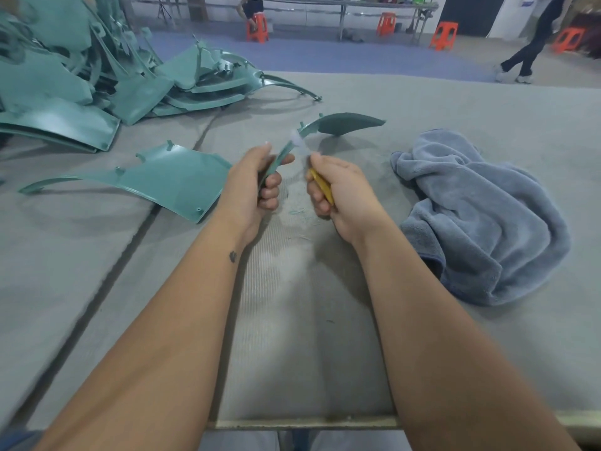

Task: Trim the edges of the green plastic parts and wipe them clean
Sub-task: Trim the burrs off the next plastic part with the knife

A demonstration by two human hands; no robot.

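My left hand (255, 187) grips the narrow end of a curved green plastic part (344, 124), which reaches up and to the right over the table. My right hand (338, 190) holds a yellow-handled knife (321, 185). Its blurred blade end meets the part's edge just above my hands. A second green part (169, 180) lies flat on the table left of my left hand. A blue-grey cloth (481, 219) lies crumpled to the right of my right hand. Small green shavings (300, 213) lie on the mat between my hands.
A large pile of green plastic parts (81, 76) fills the far left of the grey felt-covered table (325, 320). Its near edge (302, 423) runs below my forearms. Beyond the table are orange stools (444, 35), a long bench and people.
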